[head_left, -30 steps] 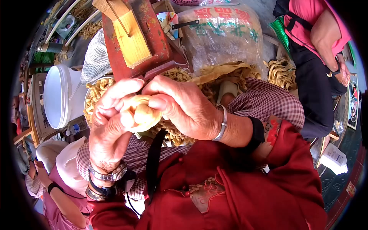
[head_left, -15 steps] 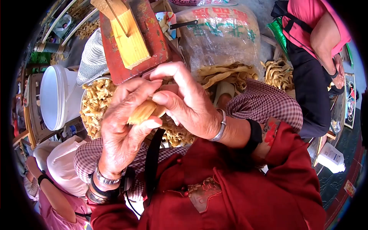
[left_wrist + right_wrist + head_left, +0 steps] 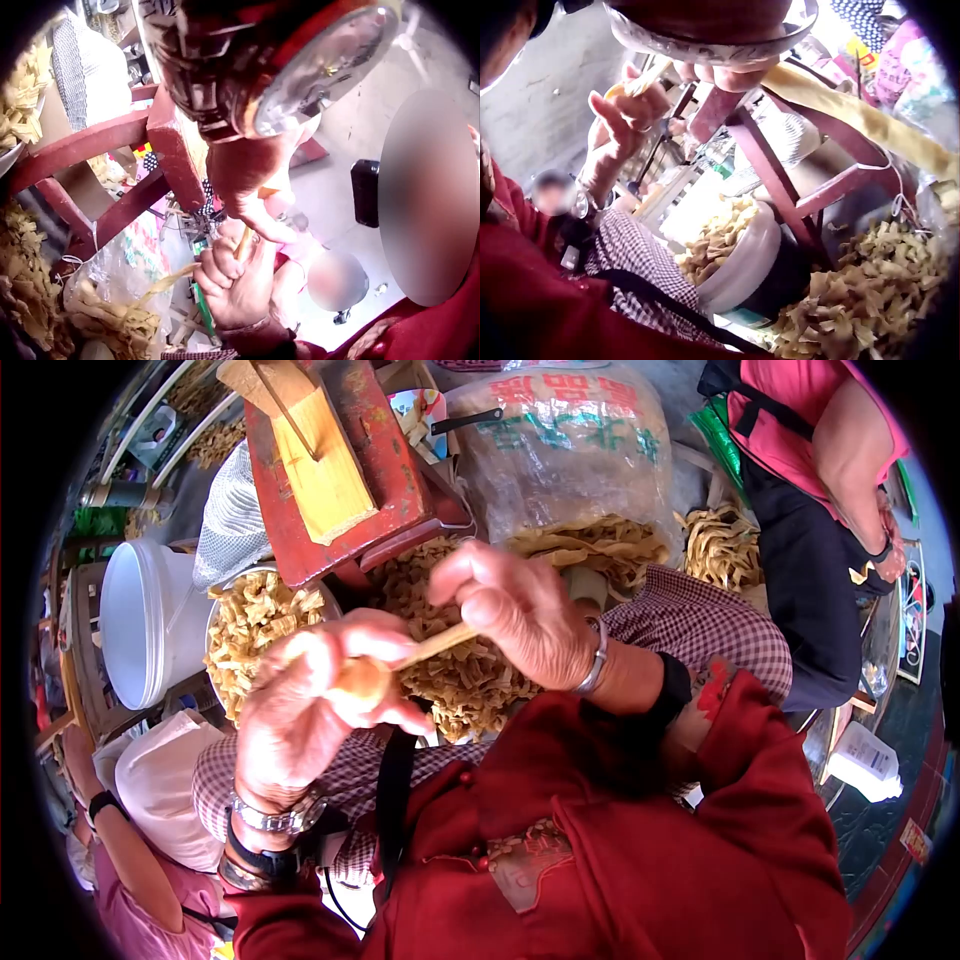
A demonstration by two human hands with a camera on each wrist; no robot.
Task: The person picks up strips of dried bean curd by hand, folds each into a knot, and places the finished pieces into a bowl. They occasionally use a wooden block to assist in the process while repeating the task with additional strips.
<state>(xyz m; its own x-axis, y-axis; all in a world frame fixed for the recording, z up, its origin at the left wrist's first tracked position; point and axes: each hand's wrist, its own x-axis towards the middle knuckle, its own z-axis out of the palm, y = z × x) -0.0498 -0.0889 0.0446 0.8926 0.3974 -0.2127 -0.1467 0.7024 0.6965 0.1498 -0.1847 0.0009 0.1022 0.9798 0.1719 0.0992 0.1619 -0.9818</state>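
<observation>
A long, flat yellow-tan strip (image 3: 442, 646) runs between the two hands in the head view. My left hand (image 3: 300, 705) curls its fingers round a wound, glowing bundle of it, partly hidden by those fingers. To the right and a little higher, my right hand (image 3: 525, 615) pinches the strip between thumb and fingers. In the left wrist view the right hand (image 3: 238, 281) has its fingers folded over the strip, and a loose tail trails off to the left. The right wrist view shows the left hand (image 3: 630, 124) with the strip at its fingertips.
Under the hands lie a heap of tan pieces (image 3: 475, 695) and a filled basin (image 3: 325, 598). A red bench (image 3: 395, 495) with a wooden block (image 3: 335, 485) stands ahead. A white bucket (image 3: 135, 625), a plastic sack (image 3: 560, 460) and seated people are around.
The hands were close together round the bundle. They have drawn apart, the left down-left and the right up-right, and the strip stretches between them.
</observation>
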